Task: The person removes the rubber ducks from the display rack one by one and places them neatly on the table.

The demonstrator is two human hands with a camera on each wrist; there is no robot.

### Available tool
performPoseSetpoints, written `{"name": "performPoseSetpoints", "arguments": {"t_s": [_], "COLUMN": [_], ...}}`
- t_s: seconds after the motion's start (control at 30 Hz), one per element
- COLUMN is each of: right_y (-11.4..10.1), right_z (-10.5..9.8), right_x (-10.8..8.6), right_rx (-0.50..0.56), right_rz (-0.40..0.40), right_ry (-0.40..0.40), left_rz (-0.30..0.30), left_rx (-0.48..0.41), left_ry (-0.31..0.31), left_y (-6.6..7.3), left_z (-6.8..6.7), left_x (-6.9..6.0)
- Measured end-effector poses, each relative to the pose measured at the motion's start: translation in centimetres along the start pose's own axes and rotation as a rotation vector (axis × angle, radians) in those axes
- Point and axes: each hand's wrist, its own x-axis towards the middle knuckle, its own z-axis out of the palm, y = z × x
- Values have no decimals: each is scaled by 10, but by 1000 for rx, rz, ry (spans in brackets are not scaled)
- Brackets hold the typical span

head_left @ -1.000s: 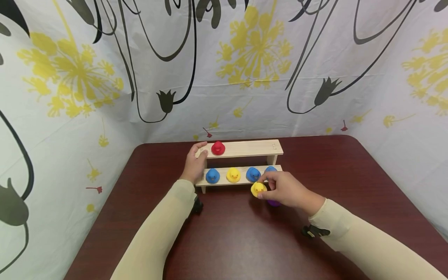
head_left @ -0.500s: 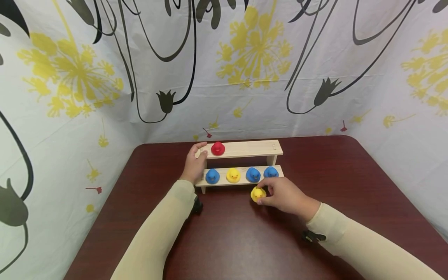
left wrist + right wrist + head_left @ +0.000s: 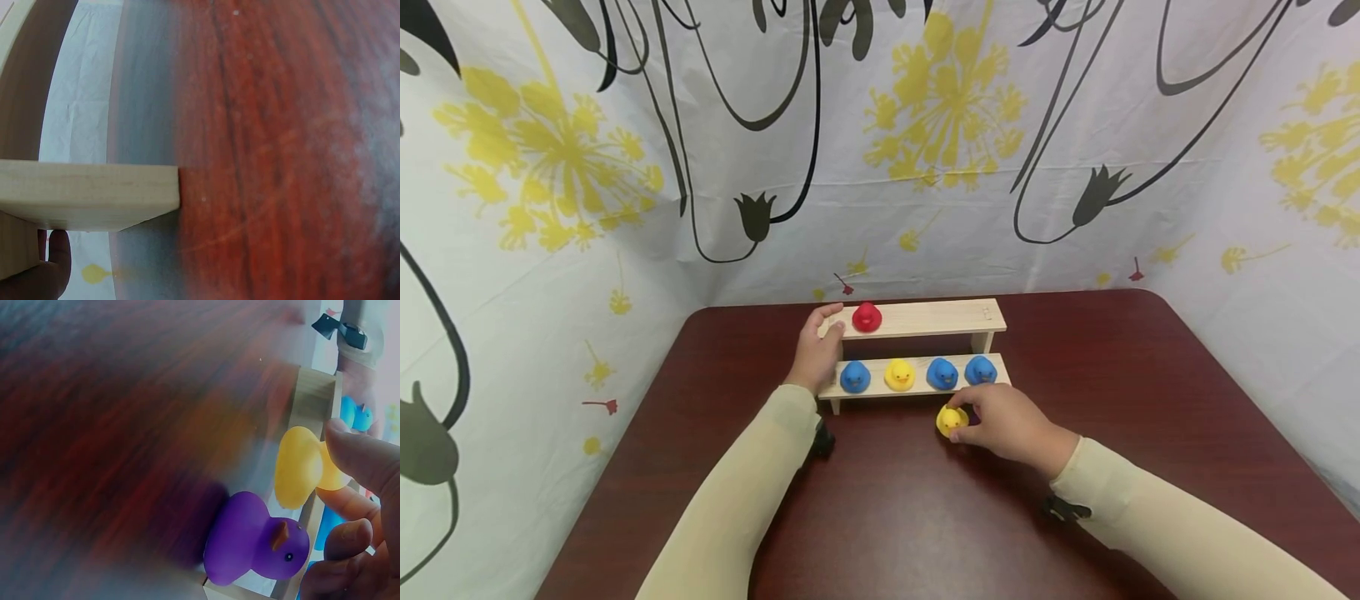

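My right hand (image 3: 1011, 422) pinches a yellow rubber duck (image 3: 951, 420) between thumb and fingers, in front of the wooden two-step stand (image 3: 925, 318). Right beside it sits a purple rubber duck (image 3: 240, 540) on the table, mostly covered by that hand in the head view. My left hand (image 3: 817, 350) grips the stand's left end; the left wrist view catches only some of its fingers (image 3: 57, 262). Along the lower step are a blue duck (image 3: 855, 377), a yellow duck (image 3: 899, 375) and two more blue ducks (image 3: 942, 374). A red duck (image 3: 867, 317) sits at the left of the upper step.
The dark reddish-brown table (image 3: 880, 517) extends around the stand, with rounded far corners. Behind it hangs a white patterned cloth (image 3: 865, 167), also along both sides. A dark strap piece (image 3: 1067, 507) sits at the right sleeve's cuff.
My right hand has lowered the yellow duck toward the table and slightly nearer me. The rightmost blue duck is now uncovered. My left hand stays in place.
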Motion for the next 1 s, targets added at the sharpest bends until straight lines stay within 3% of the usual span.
{"name": "performPoseSetpoints", "arguments": {"t_s": [0.63, 1.0], "right_y": [2, 1], "right_z": [5, 4], "right_x": [1, 0], "right_rx": [-145, -129], "right_rz": [39, 59], "right_ry": [-9, -33], "left_rz": [-4, 3], "left_rx": [24, 19], "left_ry": [2, -1], "left_y": [0, -1], "left_z": [-1, -1], "left_x": [2, 1]}}
